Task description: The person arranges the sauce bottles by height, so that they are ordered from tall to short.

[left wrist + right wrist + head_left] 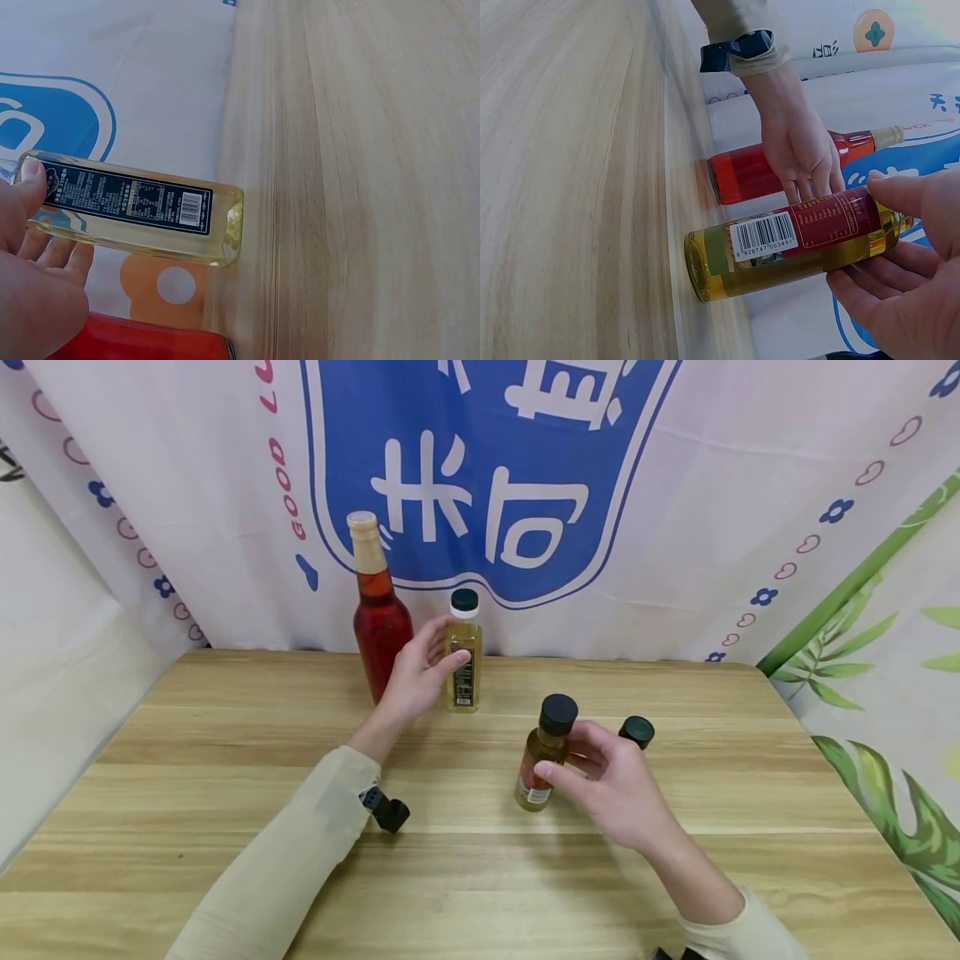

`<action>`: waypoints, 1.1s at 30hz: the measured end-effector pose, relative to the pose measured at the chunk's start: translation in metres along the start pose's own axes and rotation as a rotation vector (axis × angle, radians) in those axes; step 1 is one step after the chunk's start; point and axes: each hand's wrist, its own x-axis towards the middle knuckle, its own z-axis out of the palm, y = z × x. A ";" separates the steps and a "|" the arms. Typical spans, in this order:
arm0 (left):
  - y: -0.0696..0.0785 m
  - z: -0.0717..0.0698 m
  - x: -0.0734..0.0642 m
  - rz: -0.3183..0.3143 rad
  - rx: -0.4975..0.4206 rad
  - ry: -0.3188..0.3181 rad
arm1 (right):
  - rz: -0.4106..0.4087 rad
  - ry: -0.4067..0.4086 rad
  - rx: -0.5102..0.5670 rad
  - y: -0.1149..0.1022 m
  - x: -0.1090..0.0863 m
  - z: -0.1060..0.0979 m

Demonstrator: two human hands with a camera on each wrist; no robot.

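Note:
My left hand [418, 675] pinches the upper part of a square, clear bottle of pale yellow liquid [468, 681] with a dark green cap, thumb across its black label. In the left wrist view this bottle [135, 201] shows a barcode near its base, with fingers behind it. Nearer the front, my right hand [617, 781] grips a round oil bottle [542, 756] with a black cap and a red label. Its thumb lies on one side and its fingers on the other. The right wrist view shows yellow-green liquid in that oil bottle [802, 244], its base close over the wood.
A tall red bottle [381, 631] with a cream-coloured neck stands at the back, left of the square bottle. Behind my right hand, a dark green cap [637, 731] shows, its bottle mostly hidden. A printed curtain [675, 568] hangs behind the wooden table [465, 893].

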 end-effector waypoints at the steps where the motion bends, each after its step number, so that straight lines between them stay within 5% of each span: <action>1: 0.000 0.000 0.000 0.000 0.002 -0.003 | 0.000 0.000 -0.001 0.000 0.000 0.000; 33: 0.012 -0.006 -0.017 0.050 0.126 0.042 | 0.010 -0.007 -0.027 -0.001 0.000 0.000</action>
